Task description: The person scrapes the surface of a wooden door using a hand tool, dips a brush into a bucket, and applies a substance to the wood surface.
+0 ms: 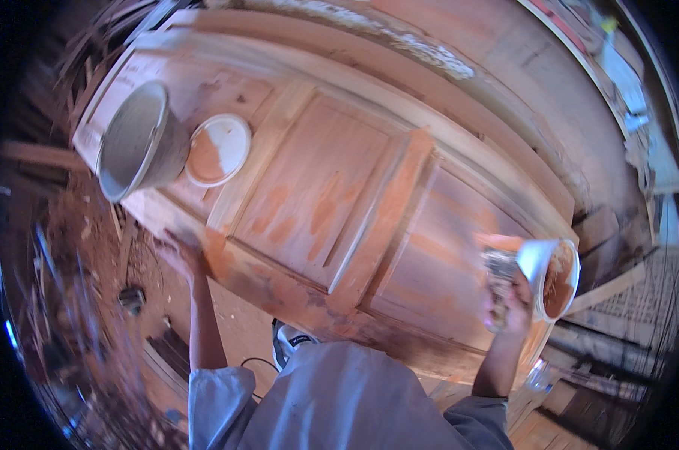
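A panelled wooden door lies flat in front of me, its panels and frame smeared with orange-brown paste. My right hand grips a wide paintbrush, blurred by motion, with orange at its bristle end. Just beside that hand stands a white bucket holding orange-brown material. My left hand is held by the door's near left edge, fingers apart and nothing in them; whether it touches the wood I cannot tell.
A grey bucket tilts toward me on the door's left end, next to a white lid partly coated in orange paste. Wood scraps litter the ground at left. Long boards lie beyond the door. A dark cable runs near my clothing.
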`<control>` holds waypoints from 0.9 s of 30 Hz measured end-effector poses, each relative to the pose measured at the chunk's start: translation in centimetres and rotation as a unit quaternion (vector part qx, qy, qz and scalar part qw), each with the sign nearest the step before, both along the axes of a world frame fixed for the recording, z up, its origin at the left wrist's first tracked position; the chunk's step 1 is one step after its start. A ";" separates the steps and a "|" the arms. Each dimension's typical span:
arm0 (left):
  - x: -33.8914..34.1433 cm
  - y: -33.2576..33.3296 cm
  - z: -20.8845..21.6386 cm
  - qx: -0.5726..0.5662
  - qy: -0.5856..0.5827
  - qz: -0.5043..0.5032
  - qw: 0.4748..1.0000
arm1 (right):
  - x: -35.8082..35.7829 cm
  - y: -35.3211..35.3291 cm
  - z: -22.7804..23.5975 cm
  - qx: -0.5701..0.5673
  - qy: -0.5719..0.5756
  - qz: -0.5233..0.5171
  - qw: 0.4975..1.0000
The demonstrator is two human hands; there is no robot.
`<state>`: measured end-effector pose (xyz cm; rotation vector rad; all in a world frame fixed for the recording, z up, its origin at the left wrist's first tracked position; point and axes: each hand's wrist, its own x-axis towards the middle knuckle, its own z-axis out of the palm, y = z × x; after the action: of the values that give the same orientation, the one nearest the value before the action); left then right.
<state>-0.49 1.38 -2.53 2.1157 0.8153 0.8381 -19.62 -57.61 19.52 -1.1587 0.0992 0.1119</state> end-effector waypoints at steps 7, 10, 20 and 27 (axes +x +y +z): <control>-0.5 -0.5 1.3 -0.022 0.017 -0.008 1.000 | 12.1 10.2 -2.3 -0.202 0.043 0.161 0.965; -0.3 -1.9 2.5 -0.057 0.038 -0.007 0.998 | 14.0 10.5 -5.0 -0.396 0.036 0.216 0.892; -0.2 -1.8 3.1 -0.141 0.060 0.006 0.988 | 14.6 8.9 -7.8 -0.482 -0.024 0.165 0.860; 0.0 -1.4 3.5 -0.107 0.131 0.034 0.985 | 16.4 8.9 -11.1 -0.643 -0.088 0.234 0.724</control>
<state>-0.45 -0.02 0.94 2.0385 1.0692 0.4866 -3.18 -48.74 8.46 -2.5893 -0.3646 0.4238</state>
